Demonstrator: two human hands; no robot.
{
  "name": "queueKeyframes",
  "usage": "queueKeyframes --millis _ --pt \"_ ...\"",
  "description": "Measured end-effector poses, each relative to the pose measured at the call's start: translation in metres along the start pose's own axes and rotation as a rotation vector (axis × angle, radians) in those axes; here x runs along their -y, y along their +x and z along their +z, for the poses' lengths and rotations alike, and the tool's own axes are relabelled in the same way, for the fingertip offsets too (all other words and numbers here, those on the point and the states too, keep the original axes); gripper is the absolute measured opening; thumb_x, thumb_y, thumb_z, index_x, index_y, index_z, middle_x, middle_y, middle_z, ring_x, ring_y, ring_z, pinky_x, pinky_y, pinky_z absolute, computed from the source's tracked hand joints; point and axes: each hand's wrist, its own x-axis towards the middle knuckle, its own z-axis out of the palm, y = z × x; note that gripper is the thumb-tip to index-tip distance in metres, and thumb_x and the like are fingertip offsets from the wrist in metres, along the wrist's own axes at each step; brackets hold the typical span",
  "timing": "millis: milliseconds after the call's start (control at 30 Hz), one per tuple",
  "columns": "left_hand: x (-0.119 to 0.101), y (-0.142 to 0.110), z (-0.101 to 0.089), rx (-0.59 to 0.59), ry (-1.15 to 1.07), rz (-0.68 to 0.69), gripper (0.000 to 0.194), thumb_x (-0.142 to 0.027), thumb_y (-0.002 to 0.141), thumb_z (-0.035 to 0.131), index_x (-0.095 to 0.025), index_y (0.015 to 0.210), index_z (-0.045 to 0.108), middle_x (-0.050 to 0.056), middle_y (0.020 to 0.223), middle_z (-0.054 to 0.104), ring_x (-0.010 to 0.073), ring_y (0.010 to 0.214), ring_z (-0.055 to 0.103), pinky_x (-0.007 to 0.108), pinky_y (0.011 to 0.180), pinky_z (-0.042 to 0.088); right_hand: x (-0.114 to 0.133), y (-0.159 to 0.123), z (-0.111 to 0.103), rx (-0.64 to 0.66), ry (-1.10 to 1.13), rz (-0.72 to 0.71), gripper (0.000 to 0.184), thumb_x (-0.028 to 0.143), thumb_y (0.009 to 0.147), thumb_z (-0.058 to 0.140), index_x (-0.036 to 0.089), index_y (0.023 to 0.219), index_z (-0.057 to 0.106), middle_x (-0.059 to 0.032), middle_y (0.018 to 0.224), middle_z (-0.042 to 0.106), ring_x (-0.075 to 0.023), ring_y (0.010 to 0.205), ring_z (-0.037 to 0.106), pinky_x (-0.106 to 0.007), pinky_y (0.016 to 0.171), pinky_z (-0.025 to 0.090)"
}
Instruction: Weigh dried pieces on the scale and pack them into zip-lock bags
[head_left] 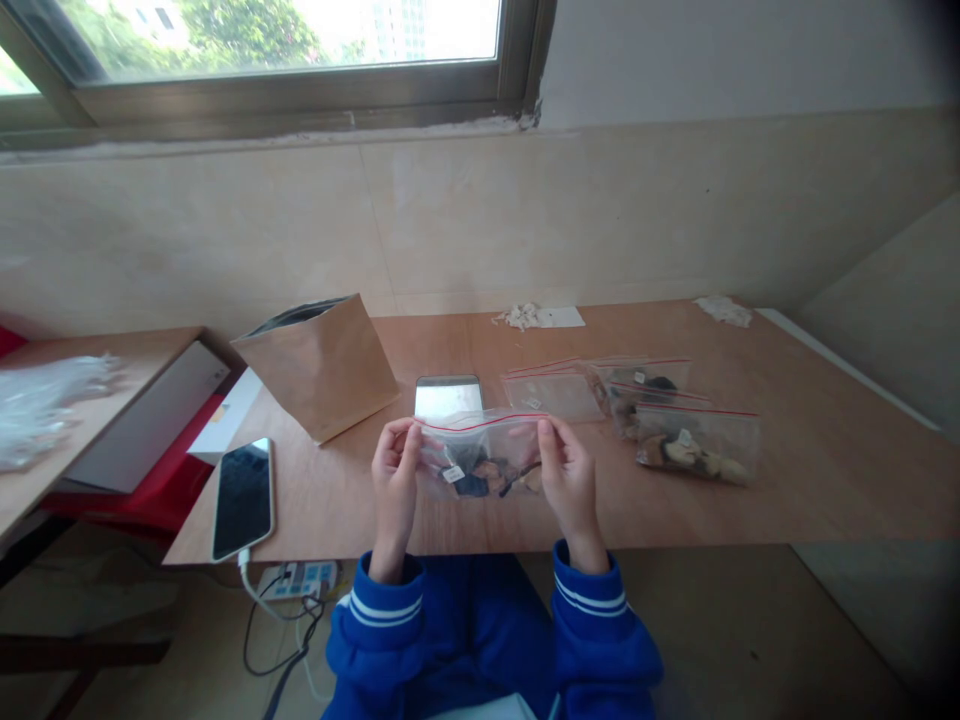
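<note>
Both my hands hold one clear zip bag [480, 455] with a red seal line, upright just above the wooden table's [825, 470] front edge. My left hand [394, 470] pinches its left top corner, my right hand [566, 475] pinches its right top corner. Dark and brown dried pieces and a small white packet lie in the bag's bottom. Blue sleeves with white stripes cover my wrists.
Filled zip bags [694, 445] and flat empty ones [555, 392] lie to the right. A brown paper pouch [322, 365] stands at left, a phone [448, 396] lies behind my hands, another phone [241, 497] on a cable lies near the left corner.
</note>
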Motion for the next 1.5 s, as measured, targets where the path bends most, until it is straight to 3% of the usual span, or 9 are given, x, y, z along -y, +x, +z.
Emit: queueKeyframes --millis 300,767,933,1067,1267,1500 --pt "-0.002 -0.003 0.001 -0.016 0.061 0.032 0.027 -0.043 0.084 0.065 -0.017 0.089 0.059 0.001 0.076 0.066 0.0122 0.057 0.065 0.019 0.049 0.05 -0.007 0.001 -0.001 -0.073 0.076 -0.037 0.029 0.045 0.094 0.052 0.019 0.089 0.063 -0.0035 0.081 0.07 -0.0087 0.051 0.056 -0.02 0.048 0.048" --pt "-0.001 -0.002 0.003 -0.036 0.072 0.057 0.028 -0.044 0.084 0.064 -0.017 0.082 0.056 -0.001 0.068 0.061 0.0094 0.053 0.058 0.019 0.051 0.048 -0.01 0.001 0.004 -0.102 0.085 -0.039 0.028 0.044 0.094 0.053 0.018 0.085 0.06 -0.0022 0.075 0.069 -0.0077 0.047 0.051 -0.019 0.046 0.044" --pt "0.001 -0.001 0.005 0.053 0.042 0.034 0.028 -0.043 0.081 0.068 -0.018 0.086 0.056 -0.002 0.075 0.06 0.0092 0.057 0.057 0.02 0.055 0.048 -0.015 0.003 0.009 -0.131 0.109 -0.003 0.029 0.046 0.094 0.051 0.018 0.089 0.058 -0.002 0.074 0.069 -0.0082 0.047 0.05 -0.019 0.044 0.04" --pt "0.0 -0.001 0.004 0.11 0.094 0.042 0.025 -0.04 0.084 0.066 -0.017 0.078 0.059 -0.002 0.067 0.055 0.0094 0.06 0.054 0.019 0.058 0.044 -0.016 0.004 0.009 -0.097 0.139 0.041 0.031 0.048 0.094 0.051 0.018 0.089 0.057 -0.0018 0.072 0.068 -0.0093 0.049 0.052 -0.02 0.046 0.042" --pt "0.004 -0.001 0.003 0.047 0.021 0.064 0.021 -0.036 0.085 0.066 -0.018 0.079 0.058 -0.003 0.068 0.056 0.0088 0.062 0.052 0.019 0.063 0.042 -0.012 0.002 0.009 0.029 0.207 0.096 0.028 0.046 0.088 0.062 0.018 0.088 0.06 -0.0022 0.078 0.069 -0.0091 0.053 0.052 -0.02 0.05 0.045" --pt "0.006 0.0 -0.001 0.011 -0.048 0.047 0.018 -0.033 0.082 0.069 -0.018 0.081 0.06 -0.003 0.066 0.057 0.0086 0.063 0.052 0.018 0.064 0.042 -0.011 0.002 0.01 0.004 0.173 0.106 0.028 0.046 0.084 0.065 0.018 0.086 0.064 -0.0026 0.076 0.069 -0.009 0.053 0.051 -0.02 0.05 0.045"
